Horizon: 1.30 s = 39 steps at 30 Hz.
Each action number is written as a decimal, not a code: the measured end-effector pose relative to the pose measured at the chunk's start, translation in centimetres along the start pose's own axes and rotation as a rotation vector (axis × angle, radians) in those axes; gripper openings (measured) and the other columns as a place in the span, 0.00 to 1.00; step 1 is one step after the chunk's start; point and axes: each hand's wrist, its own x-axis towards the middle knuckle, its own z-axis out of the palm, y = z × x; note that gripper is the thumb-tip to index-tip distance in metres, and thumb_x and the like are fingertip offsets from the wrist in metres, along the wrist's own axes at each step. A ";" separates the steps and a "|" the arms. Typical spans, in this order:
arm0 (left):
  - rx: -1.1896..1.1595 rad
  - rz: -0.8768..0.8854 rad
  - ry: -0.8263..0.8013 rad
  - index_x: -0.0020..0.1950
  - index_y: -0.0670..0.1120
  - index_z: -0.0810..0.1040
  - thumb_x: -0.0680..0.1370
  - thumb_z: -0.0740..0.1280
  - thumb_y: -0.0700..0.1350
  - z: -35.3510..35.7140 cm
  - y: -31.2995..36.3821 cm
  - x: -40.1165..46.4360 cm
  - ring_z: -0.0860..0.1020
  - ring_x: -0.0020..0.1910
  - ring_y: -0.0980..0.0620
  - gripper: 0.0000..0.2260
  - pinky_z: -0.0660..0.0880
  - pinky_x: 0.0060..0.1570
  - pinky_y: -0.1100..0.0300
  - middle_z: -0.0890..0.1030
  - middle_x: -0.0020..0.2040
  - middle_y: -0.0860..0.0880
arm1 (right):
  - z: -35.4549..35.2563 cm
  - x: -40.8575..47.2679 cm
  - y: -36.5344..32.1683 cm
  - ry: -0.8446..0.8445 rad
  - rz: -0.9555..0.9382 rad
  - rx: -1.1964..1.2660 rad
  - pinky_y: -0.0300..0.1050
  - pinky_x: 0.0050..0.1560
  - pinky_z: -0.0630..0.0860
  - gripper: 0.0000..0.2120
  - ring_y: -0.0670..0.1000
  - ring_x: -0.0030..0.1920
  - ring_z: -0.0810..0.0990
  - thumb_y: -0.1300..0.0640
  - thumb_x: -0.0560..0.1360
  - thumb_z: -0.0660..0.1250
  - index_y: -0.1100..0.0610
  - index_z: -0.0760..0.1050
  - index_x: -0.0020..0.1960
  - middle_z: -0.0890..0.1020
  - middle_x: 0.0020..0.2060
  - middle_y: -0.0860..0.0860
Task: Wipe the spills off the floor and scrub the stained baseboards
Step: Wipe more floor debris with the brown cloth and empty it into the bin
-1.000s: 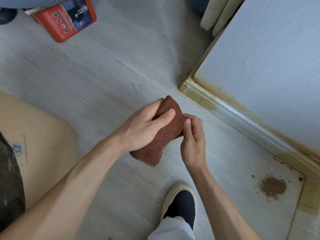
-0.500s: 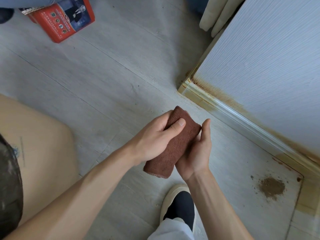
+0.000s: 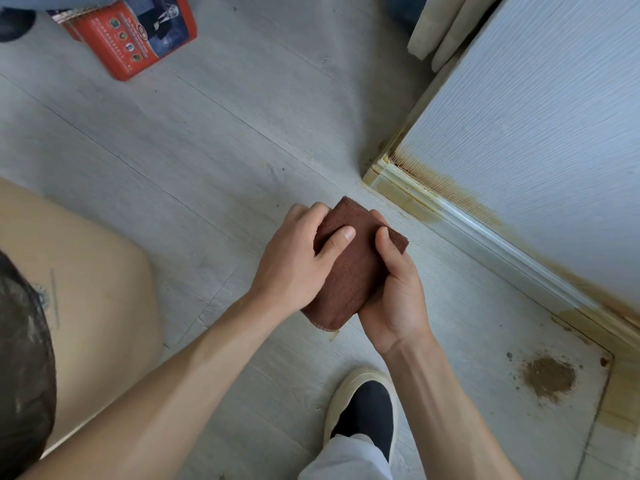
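Both hands held one folded brown cloth [image 3: 349, 271] above the floor [image 3: 207, 150], near the middle of the view. The left hand [image 3: 298, 261] gripped it from the left, thumb laid across its upper face; the right hand [image 3: 394, 289] cupped it from below and the right, thumb pinching the far edge. The cloth's long axis ran from near the person's shoe [image 3: 363, 403] up and away toward the corner of the baseboard [image 3: 485, 233].

From the hands, the baseboard lay to the right and slightly ahead, running diagonally from that near corner down toward the lower right; brown-yellow stain [image 3: 422, 213] showed along it, heaviest at the corner just beside the cloth. One spill [image 3: 549, 377], a brown powdery patch with scattered specks, lay on the floor to the right and nearer the person, close to the baseboard's far end. The right hand was the nearer to both, so I judged the reach would go rightward.

Counted: one cloth, one spill patch, one stained baseboard run, one red box [image 3: 138, 36] well apart at upper left.
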 end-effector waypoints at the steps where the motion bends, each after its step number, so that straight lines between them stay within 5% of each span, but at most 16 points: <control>1: -0.086 -0.031 -0.048 0.53 0.54 0.71 0.82 0.65 0.59 0.0 -0.2 -0.1 0.77 0.49 0.58 0.10 0.74 0.47 0.57 0.76 0.51 0.54 | 0.0 0.0 -0.1 -0.009 0.012 0.002 0.59 0.64 0.78 0.21 0.57 0.63 0.82 0.52 0.81 0.66 0.53 0.74 0.72 0.83 0.63 0.56; 6: -0.509 -0.188 -0.337 0.71 0.53 0.67 0.77 0.72 0.60 -0.3 -1.3 -0.8 0.83 0.57 0.57 0.27 0.80 0.59 0.56 0.83 0.58 0.53 | -0.3 0.5 -1.2 -0.001 0.072 -0.050 0.66 0.64 0.77 0.24 0.64 0.64 0.81 0.48 0.82 0.65 0.59 0.72 0.74 0.80 0.65 0.62; 12: -0.735 -0.393 -0.521 0.62 0.45 0.82 0.82 0.67 0.52 -0.4 -1.2 -1.3 0.84 0.58 0.52 0.14 0.80 0.54 0.59 0.87 0.57 0.49 | -0.3 0.4 -1.6 0.031 0.088 -0.123 0.66 0.62 0.78 0.23 0.63 0.63 0.82 0.49 0.83 0.64 0.64 0.74 0.70 0.82 0.63 0.64; 18: -0.813 -0.418 -0.609 0.64 0.42 0.82 0.84 0.64 0.51 0.1 -1.3 -1.5 0.83 0.60 0.52 0.16 0.80 0.57 0.61 0.86 0.59 0.47 | -0.4 0.1 -1.2 0.099 0.043 -0.154 0.67 0.64 0.77 0.22 0.61 0.61 0.83 0.46 0.83 0.64 0.62 0.76 0.68 0.83 0.60 0.61; 22: -0.679 -0.316 -0.522 0.61 0.44 0.84 0.83 0.66 0.57 0.1 -2.0 -1.3 0.84 0.60 0.49 0.18 0.80 0.62 0.49 0.86 0.58 0.47 | -0.7 0.2 -1.3 0.050 0.045 -0.270 0.62 0.67 0.76 0.25 0.57 0.63 0.82 0.42 0.81 0.63 0.58 0.76 0.70 0.83 0.62 0.57; 24: -0.643 -0.306 -0.451 0.59 0.43 0.84 0.82 0.67 0.58 -0.1 -2.3 -1.3 0.86 0.55 0.45 0.19 0.82 0.57 0.45 0.87 0.54 0.44 | -1.1 0.0 -1.0 0.012 0.109 -0.406 0.60 0.68 0.75 0.25 0.54 0.62 0.83 0.40 0.79 0.65 0.55 0.78 0.68 0.84 0.61 0.53; 30: -0.681 -0.314 -0.416 0.58 0.40 0.82 0.81 0.68 0.55 -0.2 -3.7 -1.7 0.86 0.46 0.46 0.18 0.83 0.43 0.51 0.86 0.48 0.44 | -0.9 0.4 -0.4 0.033 0.284 -0.486 0.57 0.62 0.81 0.20 0.54 0.54 0.86 0.46 0.76 0.71 0.58 0.83 0.62 0.85 0.59 0.58; 35: -0.588 -0.267 -0.447 0.56 0.44 0.83 0.80 0.69 0.58 -1.4 -5.6 -2.0 0.85 0.54 0.49 0.17 0.81 0.58 0.48 0.87 0.53 0.46 | 0.3 1.3 0.7 0.056 0.488 -0.393 0.59 0.69 0.75 0.22 0.57 0.65 0.81 0.46 0.77 0.71 0.58 0.81 0.66 0.83 0.62 0.58; 39: -0.510 -0.332 -0.330 0.50 0.49 0.83 0.80 0.69 0.60 -2.0 -7.2 -2.5 0.86 0.47 0.52 0.15 0.83 0.51 0.48 0.87 0.47 0.50 | 1.9 2.0 2.2 0.082 0.471 -0.431 0.58 0.59 0.81 0.18 0.56 0.58 0.84 0.51 0.76 0.72 0.61 0.82 0.62 0.85 0.58 0.58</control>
